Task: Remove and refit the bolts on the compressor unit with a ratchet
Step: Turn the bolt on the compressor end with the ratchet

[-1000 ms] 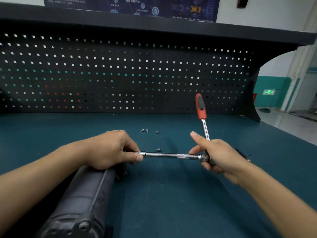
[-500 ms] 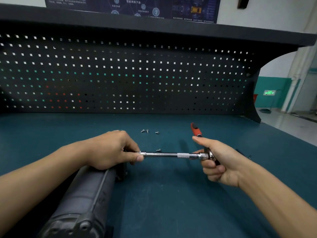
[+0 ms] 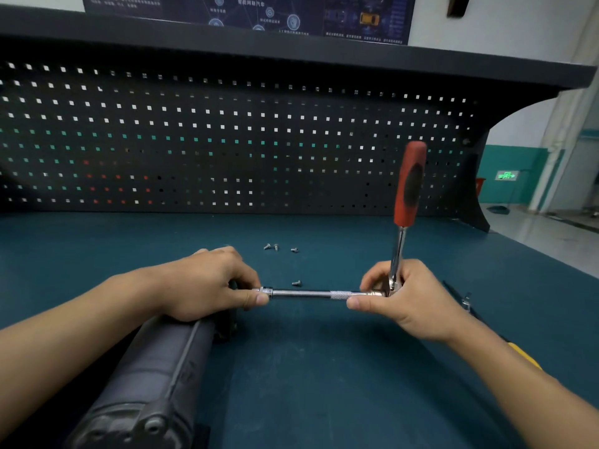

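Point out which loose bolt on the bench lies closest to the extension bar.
The lone bolt just behind the extension bar; the other three bolts lie in a row farther back, toward the pegboard.

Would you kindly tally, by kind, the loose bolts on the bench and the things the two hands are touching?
Loose bolts: 4
Ratchet: 1
Extension bar: 1
Compressor: 1
Total: 7
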A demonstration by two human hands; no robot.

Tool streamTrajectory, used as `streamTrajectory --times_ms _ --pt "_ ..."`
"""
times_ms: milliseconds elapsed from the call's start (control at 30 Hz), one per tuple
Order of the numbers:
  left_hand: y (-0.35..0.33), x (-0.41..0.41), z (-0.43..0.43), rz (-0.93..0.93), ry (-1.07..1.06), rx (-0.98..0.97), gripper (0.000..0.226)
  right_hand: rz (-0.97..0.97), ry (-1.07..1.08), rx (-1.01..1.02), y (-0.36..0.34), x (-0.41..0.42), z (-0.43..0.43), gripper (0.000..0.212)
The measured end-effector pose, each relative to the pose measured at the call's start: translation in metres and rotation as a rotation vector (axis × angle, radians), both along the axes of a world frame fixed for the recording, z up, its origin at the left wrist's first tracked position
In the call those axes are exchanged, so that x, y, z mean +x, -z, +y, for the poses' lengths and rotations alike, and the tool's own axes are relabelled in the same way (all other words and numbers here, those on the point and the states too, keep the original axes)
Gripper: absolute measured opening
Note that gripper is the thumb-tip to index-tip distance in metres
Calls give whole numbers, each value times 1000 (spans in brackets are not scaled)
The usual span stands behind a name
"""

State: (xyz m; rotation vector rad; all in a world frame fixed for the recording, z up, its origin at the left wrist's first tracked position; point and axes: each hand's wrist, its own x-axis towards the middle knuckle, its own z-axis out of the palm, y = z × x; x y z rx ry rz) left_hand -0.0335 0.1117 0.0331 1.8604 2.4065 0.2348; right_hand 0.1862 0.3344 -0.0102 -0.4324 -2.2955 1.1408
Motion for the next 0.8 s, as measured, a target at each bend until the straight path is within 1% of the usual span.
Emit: streamTrajectory --times_ms 100,200,267,300,333,367,433,533,567,633,733,800 --pt "-2 0 -1 -3 8 -15 55 45 -10 106 0 0 -3 28" --pt "-4 2 -2 -19 18 -12 63 117 19 225 -1 0 -4 21" --pt "-4 3 -3 -36 17 7 58 113 49 403 -2 0 -2 21" --pt "-4 3 -2 -47 15 21 51 117 47 467 -3 0 -2 21" --pt "-3 2 -2 -58 15 36 44 126 49 471 -3 -1 -3 21" --pt "-3 1 -1 -66 19 46 37 133 54 431 -4 -1 -4 22" --pt "-2 1 0 -77 23 49 32 107 56 338 -4 0 -4 21" --pt "-3 1 0 -78 34 30 33 -4 19 301 -5 1 -4 16" --pt "-3 2 0 -75 40 23 34 -26 19 282 -6 1 -5 18" --pt "-4 3 0 -71 50 14 38 -33 4 197 -10 2 -8 31" --pt "-5 4 -1 -73 44 13 47 -107 15 -42 -14 2 -14 47" --pt "-5 3 -1 -75 50 18 41 -146 81 -186 -15 0 -17 61"
